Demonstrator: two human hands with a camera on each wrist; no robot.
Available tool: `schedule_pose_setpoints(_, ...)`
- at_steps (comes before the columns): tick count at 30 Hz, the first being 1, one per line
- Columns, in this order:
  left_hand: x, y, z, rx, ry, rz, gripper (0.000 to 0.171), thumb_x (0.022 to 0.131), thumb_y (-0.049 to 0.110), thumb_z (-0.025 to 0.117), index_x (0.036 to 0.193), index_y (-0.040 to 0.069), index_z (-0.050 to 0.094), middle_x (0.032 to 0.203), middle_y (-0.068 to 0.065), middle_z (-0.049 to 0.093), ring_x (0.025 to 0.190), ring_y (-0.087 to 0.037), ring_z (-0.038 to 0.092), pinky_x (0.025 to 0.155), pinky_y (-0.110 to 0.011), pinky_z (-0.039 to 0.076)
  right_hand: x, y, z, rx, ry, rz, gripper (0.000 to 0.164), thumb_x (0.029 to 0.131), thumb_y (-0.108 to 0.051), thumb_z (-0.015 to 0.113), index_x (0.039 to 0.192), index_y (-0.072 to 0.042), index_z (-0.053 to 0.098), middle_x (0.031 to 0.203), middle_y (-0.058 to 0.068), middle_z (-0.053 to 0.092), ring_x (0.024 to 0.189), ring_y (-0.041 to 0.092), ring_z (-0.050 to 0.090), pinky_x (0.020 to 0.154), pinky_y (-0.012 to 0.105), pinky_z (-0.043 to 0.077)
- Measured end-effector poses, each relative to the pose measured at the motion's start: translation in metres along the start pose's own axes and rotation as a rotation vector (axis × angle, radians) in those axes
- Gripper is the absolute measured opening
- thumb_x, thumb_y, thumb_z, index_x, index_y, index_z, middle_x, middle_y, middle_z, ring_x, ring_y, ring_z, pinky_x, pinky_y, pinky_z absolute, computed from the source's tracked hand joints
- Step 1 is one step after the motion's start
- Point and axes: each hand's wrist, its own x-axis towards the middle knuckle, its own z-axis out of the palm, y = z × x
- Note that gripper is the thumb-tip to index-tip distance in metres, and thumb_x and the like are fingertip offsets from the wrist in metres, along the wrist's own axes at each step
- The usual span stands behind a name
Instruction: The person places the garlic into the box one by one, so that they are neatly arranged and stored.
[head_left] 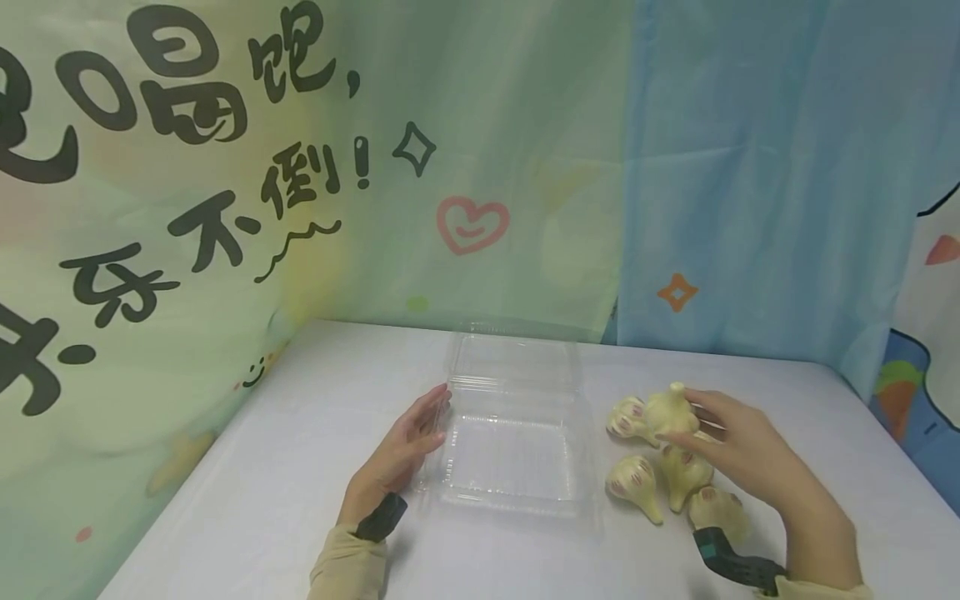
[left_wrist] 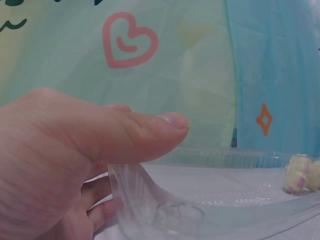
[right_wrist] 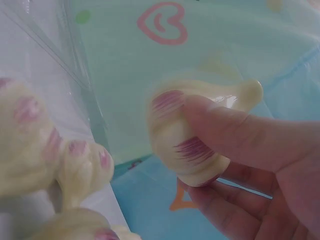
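Note:
My right hand (head_left: 738, 446) grips a garlic bulb (head_left: 670, 414) between thumb and fingers, its stem pointing up in the head view. In the right wrist view the held bulb (right_wrist: 187, 137) shows purple streaks on a cream, glossy skin. Several more bulbs lie below and beside that hand, among them one garlic bulb (head_left: 633, 483) with its stem toward me. A clear plastic clamshell box (head_left: 510, 500) stands unfolded in the middle. At its left edge is my left hand (head_left: 405, 437), fingers along the outer wall and thumb (left_wrist: 150, 132) stretched over the rim.
The box's lid (head_left: 513, 358) lies folded back toward the far side of the white table (head_left: 300, 450). Behind the table hangs a printed cloth (head_left: 480, 167) in green and blue. Each wrist wears a dark camera strap.

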Motion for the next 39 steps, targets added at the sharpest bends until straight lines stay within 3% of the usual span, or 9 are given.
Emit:
schedule_pose_setpoints(13, -0.002, 0.000, -0.003, -0.040, -0.008, 0.016, 0.076, 0.089, 0.004, 0.058, 0.152, 0.006, 0.015, 0.159, -0.020, 0.011, 0.148, -0.032, 0.005, 0.119, -0.045, 0.001, 0.009, -0.021, 0.018, 0.057, 0.018, -0.144, 0.061, 0.085, -0.031, 0.070, 0.133, 0.003, 0.050, 0.130, 0.024, 0.055, 0.114, 0.043, 0.057, 0.091, 0.044, 0.052)
schedule_pose_setpoints(20, -0.002, 0.002, -0.003, -0.036, 0.005, 0.010, 0.072, 0.089, -0.003, 0.052, 0.152, 0.008, 0.017, 0.159, -0.019, 0.011, 0.148, -0.031, 0.005, 0.120, -0.047, 0.001, 0.013, -0.032, 0.025, 0.058, -0.004, -0.160, 0.064, 0.085, -0.035, 0.069, 0.133, 0.002, 0.049, 0.132, 0.021, 0.054, 0.117, 0.040, 0.056, 0.091, 0.043, 0.052)
schedule_pose_setpoints(26, 0.001, 0.002, -0.003, -0.029, 0.013, -0.004, 0.073, 0.089, 0.000, 0.055, 0.151, 0.007, 0.017, 0.159, -0.018, 0.013, 0.148, -0.033, 0.005, 0.119, -0.052, -0.002, 0.019, -0.035, 0.032, 0.056, -0.010, -0.200, 0.060, 0.085, -0.033, 0.069, 0.132, 0.001, 0.052, 0.127, 0.019, 0.058, 0.115, 0.039, 0.058, 0.090, 0.041, 0.052)
schedule_pose_setpoints(35, 0.001, 0.000, -0.002, -0.040, -0.001, 0.000, 0.073, 0.089, 0.001, 0.055, 0.151, 0.010, 0.019, 0.159, -0.018, 0.013, 0.148, -0.032, 0.004, 0.119, -0.050, -0.002, 0.025, -0.044, 0.048, 0.139, -0.058, -0.178, 0.061, 0.083, -0.029, 0.072, 0.130, 0.005, 0.052, 0.129, 0.023, 0.056, 0.115, 0.040, 0.057, 0.089, 0.038, 0.054)
schedule_pose_setpoints(39, 0.001, -0.002, -0.002, -0.040, -0.007, 0.000, 0.074, 0.089, 0.001, 0.056, 0.151, 0.007, 0.018, 0.158, -0.018, 0.014, 0.148, -0.032, 0.004, 0.119, -0.051, -0.002, 0.030, -0.048, 0.056, 0.160, -0.068, -0.198, 0.060, 0.082, -0.029, 0.073, 0.131, 0.001, 0.053, 0.127, 0.018, 0.058, 0.115, 0.035, 0.058, 0.090, 0.037, 0.053)
